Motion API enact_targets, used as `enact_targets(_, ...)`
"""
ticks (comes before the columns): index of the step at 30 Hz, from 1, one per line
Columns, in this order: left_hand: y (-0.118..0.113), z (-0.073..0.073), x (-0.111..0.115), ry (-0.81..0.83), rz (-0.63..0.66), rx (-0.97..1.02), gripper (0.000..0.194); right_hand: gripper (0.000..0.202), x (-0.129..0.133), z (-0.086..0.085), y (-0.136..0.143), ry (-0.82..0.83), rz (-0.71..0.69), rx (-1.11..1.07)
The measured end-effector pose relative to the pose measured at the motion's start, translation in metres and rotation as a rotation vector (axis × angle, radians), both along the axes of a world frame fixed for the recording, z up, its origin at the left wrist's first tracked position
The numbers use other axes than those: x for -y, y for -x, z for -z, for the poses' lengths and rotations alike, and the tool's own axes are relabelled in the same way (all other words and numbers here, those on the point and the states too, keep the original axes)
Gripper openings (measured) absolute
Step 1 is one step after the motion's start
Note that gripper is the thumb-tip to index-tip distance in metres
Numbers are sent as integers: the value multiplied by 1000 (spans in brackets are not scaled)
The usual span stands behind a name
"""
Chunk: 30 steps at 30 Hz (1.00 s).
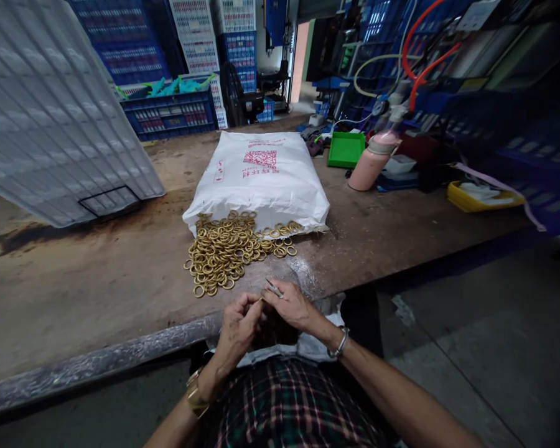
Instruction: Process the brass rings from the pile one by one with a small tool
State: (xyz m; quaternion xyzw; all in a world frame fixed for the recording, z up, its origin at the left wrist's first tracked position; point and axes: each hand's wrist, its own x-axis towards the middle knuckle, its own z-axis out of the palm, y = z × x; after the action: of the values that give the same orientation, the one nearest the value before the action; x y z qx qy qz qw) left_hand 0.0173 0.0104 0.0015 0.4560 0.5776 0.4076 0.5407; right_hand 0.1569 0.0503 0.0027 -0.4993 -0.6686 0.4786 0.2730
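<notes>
My left hand (239, 326) is closed in a pinch near the table's front edge, its fingertips meeting those of my right hand around a tiny brassy item, probably a ring. In my right hand (290, 303) sits a slim metal tool (275, 289), its pointed end sticking out past the fingers. Beyond both hands, a heap of brass-coloured rings (224, 249) spills from the open mouth of a white printed sack (266, 174) lying on the table. Beneath my hands a dark hollow with pale bag edges (308, 344) shows over my lap; its contents are too dark to tell.
On the wooden table (98, 286) a grey-white ribbed crate (70, 118) leans at the left. A green tray (346, 149), a pink bottle (371, 165) and a yellow tray (483, 196) stand at the right. Behind are a blue crate (170, 115) and a fan (236, 93).
</notes>
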Motion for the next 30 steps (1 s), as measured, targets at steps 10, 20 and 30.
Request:
enact_targets(10,7,3,4,166,9,416,30,24,-1,3,5,20,5,-41)
enact_targets(20,9,0,3,108,-59,332,36,14,8,7,0,-307,-220,386)
enact_targets(30,8,0,1,99,-90,240,40,23,8,6,4,-327,-278,571)
